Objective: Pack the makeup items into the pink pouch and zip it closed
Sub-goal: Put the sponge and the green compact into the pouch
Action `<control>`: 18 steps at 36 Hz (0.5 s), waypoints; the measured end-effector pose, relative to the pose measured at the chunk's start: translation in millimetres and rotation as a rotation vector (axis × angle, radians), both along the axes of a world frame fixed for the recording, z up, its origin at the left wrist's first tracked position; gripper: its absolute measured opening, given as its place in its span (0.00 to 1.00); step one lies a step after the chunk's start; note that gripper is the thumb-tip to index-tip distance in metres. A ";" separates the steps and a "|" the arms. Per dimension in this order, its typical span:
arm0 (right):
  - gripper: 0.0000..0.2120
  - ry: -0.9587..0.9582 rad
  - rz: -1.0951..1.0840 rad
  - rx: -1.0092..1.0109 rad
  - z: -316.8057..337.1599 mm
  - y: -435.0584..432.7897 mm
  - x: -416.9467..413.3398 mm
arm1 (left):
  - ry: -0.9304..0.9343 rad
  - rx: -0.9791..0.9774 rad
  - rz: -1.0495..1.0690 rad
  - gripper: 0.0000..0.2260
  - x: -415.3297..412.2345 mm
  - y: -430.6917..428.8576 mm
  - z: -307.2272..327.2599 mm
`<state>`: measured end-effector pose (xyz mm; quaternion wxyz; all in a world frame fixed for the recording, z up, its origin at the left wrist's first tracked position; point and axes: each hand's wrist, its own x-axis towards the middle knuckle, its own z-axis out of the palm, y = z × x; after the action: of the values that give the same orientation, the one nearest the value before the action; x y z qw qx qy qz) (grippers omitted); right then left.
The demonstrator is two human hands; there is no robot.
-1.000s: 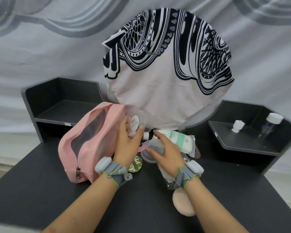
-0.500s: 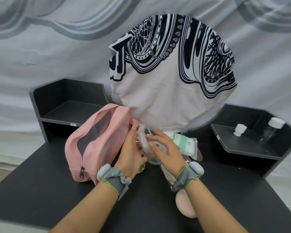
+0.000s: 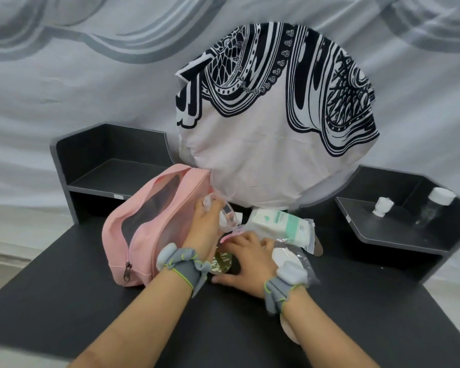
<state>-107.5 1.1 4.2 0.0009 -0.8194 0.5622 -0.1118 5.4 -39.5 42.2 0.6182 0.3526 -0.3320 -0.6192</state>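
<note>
One pink pouch (image 3: 144,229) stands on the bench (image 3: 64,301). Just right of it, the left hand (image 3: 205,224) grips one clear case (image 3: 227,216); the right hand (image 3: 250,258), which gripped it a moment ago, now lies spread over one green disc (image 3: 221,261). One white pack (image 3: 282,224) lies further right.

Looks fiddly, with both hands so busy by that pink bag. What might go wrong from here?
Two things, I'd guess. The left hand holds a clear round container right by the pink pouch; a loose grip might let it slip onto the table. The right hand reaches low over a small green-labelled item, close to the wipes packet and a crinkly clear wrapper, so it might nudge those aside.
</note>
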 end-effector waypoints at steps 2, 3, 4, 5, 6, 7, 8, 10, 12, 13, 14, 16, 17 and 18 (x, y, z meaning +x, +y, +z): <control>0.31 0.061 0.028 0.002 -3.1 -2.0 5.4 | -0.006 0.016 -0.021 0.06 1.6 1.0 -1.7; 0.30 0.070 0.024 0.004 -2.7 -2.3 7.5 | -0.012 0.017 -0.027 0.06 2.8 0.8 -3.5; 0.28 0.063 0.015 -0.007 -3.2 -3.6 8.6 | -0.018 0.016 -0.030 0.06 4.0 0.3 -5.4; 0.24 0.045 0.005 -0.022 -2.6 -4.3 9.3 | -0.026 0.013 -0.036 0.06 4.8 0.1 -6.7; 0.20 0.016 -0.005 -0.040 -1.3 -4.4 10.5 | -0.043 0.015 -0.042 0.07 6.6 0.7 -7.1; 0.17 -0.028 -0.021 -0.053 0.0 -4.6 10.6 | -0.055 0.021 -0.047 0.07 7.3 0.7 -7.1; 0.14 -0.077 -0.045 -0.064 1.3 -4.8 9.4 | -0.057 0.028 -0.046 0.08 7.7 0.7 -7.6; 0.13 -0.156 -0.100 -0.071 4.6 -5.3 4.9 | -0.035 0.009 -0.027 0.12 8.4 -0.4 -8.4; 0.12 -0.216 -0.150 -0.091 8.9 -4.9 -0.9 | -0.045 -0.027 -0.010 0.20 8.6 -0.2 -7.4; 0.12 -0.235 -0.171 -0.092 11.7 -4.3 -4.0 | -0.068 -0.046 -0.009 0.25 8.7 0.2 -6.4; 0.12 -0.244 -0.190 -0.094 14.2 -4.2 -6.6 | -0.084 -0.060 -0.007 0.28 9.3 0.7 -5.2; 0.11 -0.259 -0.228 -0.107 18.7 -4.3 -12.4 | -0.073 -0.060 0.003 0.26 9.6 1.6 -3.4; 0.10 -0.294 -0.261 -0.109 21.3 -4.5 -15.7 | -0.059 -0.051 0.006 0.23 9.3 1.3 -4.0; 0.10 -0.360 -0.298 -0.110 24.4 -4.8 -19.3 | -0.054 -0.046 0.010 0.22 8.5 0.5 -5.5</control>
<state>-126.8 -3.8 28.6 0.0401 -0.6929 0.6610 -0.2852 13.9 -39.0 36.8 0.6200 0.3564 -0.3607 -0.5987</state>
